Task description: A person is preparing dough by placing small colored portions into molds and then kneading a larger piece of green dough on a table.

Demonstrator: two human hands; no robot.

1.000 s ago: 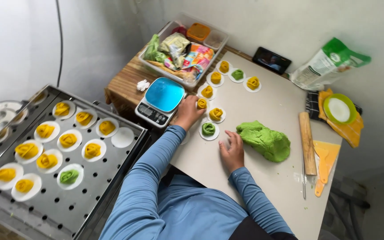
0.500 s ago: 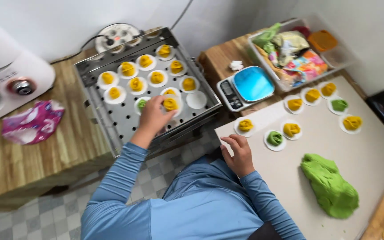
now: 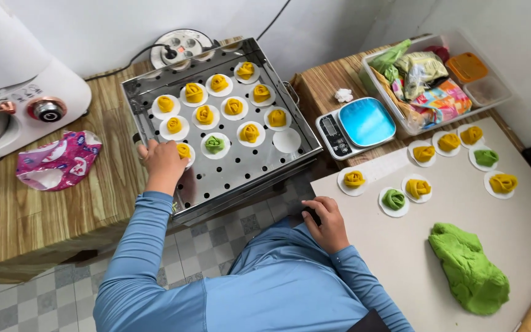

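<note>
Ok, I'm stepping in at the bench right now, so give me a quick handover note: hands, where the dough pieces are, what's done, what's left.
Left hand is at the steamer tray, fingers on a yellow dough rose on its paper round in the front row.
Right hand rests empty on the near edge of the work board.
Done: the tray holds about a dozen yellow roses, one green rose and one bare paper round.
Left: seven shaped pieces on the board by the scale, five yellow and two green, plus a lump of green dough not yet shaped.
</note>
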